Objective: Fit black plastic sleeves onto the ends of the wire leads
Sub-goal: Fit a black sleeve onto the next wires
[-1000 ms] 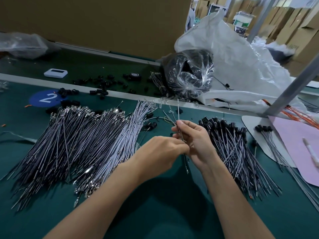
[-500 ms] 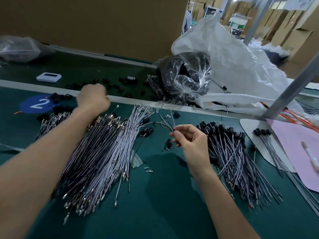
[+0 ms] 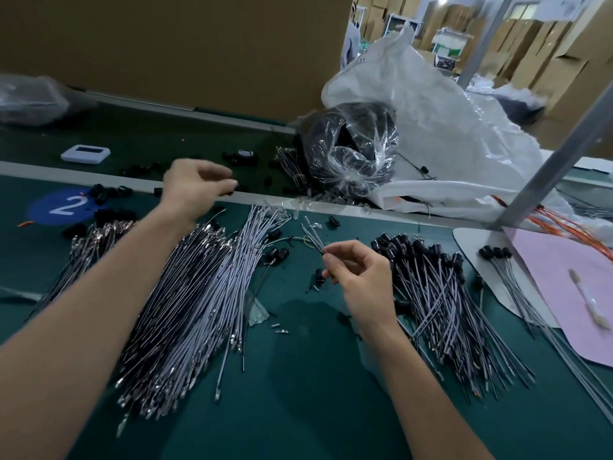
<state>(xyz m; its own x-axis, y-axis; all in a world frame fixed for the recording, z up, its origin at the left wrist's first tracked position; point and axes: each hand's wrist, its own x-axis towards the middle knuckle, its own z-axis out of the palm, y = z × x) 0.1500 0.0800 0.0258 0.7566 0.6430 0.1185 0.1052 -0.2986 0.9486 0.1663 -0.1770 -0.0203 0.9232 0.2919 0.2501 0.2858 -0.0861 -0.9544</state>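
Note:
A big pile of bare grey wire leads [image 3: 199,293] lies on the green bench at the left. To the right lies a pile of leads with black sleeves fitted [image 3: 438,287]. My right hand [image 3: 361,280] is raised between the piles and pinches a few thin wire leads [image 3: 311,235] between thumb and forefinger, their ends pointing up and away. My left hand [image 3: 195,184] hovers over the rail at the back, its fingers curled round a small black sleeve [image 3: 230,193] at the fingertips. Loose black sleeves [image 3: 109,192] lie scattered near the rail.
A clear bag of black parts [image 3: 348,151] and a large white sack [image 3: 447,127] stand at the back right. A slanted metal post [image 3: 557,161], a pink sheet [image 3: 564,293] and orange wires [image 3: 583,227] are at the right. A white device [image 3: 85,154] lies far left, near a blue "2" sticker [image 3: 63,207].
My left hand left my right hand, reached to the loose sleeves at the far left, then moved right along the rail. My right hand stayed in place with the leads.

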